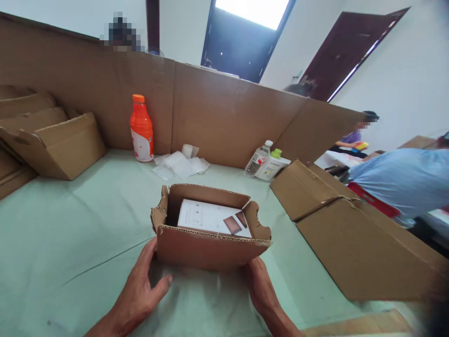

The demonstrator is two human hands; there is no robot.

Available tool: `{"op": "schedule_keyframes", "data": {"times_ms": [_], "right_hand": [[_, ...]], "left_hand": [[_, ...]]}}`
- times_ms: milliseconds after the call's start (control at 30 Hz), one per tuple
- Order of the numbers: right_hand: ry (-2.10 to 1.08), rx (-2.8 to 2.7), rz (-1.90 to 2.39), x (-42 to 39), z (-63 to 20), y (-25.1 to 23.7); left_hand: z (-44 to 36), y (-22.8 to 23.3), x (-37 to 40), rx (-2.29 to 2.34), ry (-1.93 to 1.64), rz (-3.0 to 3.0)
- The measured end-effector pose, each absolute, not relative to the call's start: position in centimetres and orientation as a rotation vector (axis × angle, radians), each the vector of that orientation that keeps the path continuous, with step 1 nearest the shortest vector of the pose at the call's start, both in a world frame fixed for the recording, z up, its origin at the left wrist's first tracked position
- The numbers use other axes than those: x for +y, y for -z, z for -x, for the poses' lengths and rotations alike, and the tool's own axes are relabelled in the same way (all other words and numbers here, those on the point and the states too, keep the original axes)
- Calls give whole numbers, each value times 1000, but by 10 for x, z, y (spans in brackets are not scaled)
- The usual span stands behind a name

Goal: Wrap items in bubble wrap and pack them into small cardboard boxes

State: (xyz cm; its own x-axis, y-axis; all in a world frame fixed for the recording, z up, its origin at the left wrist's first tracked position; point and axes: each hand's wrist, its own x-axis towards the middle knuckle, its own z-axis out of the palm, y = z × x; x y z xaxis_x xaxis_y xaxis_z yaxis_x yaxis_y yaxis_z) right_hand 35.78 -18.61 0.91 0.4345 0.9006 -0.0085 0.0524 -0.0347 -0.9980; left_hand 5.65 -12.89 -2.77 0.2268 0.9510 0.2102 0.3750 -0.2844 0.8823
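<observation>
My left hand (143, 286), spread, and right hand (261, 286), its grip too hidden to tell, stand apart at the 7 and 5 o'clock corners of an open carton (210, 249) at my 12 o'clock, white box (203, 216) inside; an orange bottle (142, 124) stands at 11 on the surface (94, 215).

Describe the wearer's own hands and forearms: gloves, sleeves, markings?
Bare, ungloved left hand and right hand; forearms uncovered as far as the frame shows. No sleeves, watch, bracelet, cables or markings visible. Fingers are partly hidden, so rings can't be ruled out.
</observation>
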Motion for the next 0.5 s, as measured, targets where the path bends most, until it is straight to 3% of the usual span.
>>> {"op": "schedule_keyframes", "data": {"times_ms": [300,500], "right_hand": [[-987,-1008,1271,-111,-323,-16],[-939,-989,1280,-78,-319,-3]], "left_hand": [[-49,-2,-56,1340,-1087,-1567],[-35,40,-49,1432,-1204,-1565]]}}
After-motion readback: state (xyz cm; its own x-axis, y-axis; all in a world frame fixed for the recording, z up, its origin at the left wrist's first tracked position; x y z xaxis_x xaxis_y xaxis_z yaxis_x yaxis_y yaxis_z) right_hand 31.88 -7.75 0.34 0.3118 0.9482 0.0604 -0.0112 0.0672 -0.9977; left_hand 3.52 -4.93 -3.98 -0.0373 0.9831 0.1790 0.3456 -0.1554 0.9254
